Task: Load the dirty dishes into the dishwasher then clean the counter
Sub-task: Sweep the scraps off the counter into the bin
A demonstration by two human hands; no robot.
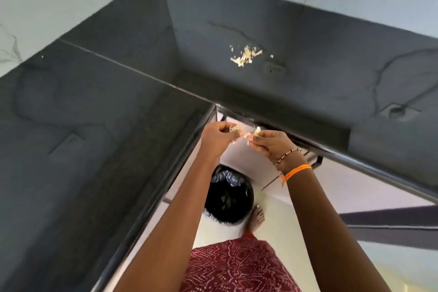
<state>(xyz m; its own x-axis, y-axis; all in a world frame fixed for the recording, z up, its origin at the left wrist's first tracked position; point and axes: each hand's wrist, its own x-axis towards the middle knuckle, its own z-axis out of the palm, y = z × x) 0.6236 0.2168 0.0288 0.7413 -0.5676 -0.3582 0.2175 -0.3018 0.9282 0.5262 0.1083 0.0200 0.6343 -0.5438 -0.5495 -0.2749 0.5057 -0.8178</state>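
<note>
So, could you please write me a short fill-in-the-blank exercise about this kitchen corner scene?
1. Both hands, the left hand and the right hand, pinch pale food scraps above the ____ floor bin.
2. A small pile of scraps lies on the dark ____.
3. The orange band is on the ____ wrist.

Missing words: black-lined; counter; right

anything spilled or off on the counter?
Yes: a small pile of pale food scraps still lies on the dark counter near the corner. Both hands hold similar scraps above the black-lined bin.
</note>
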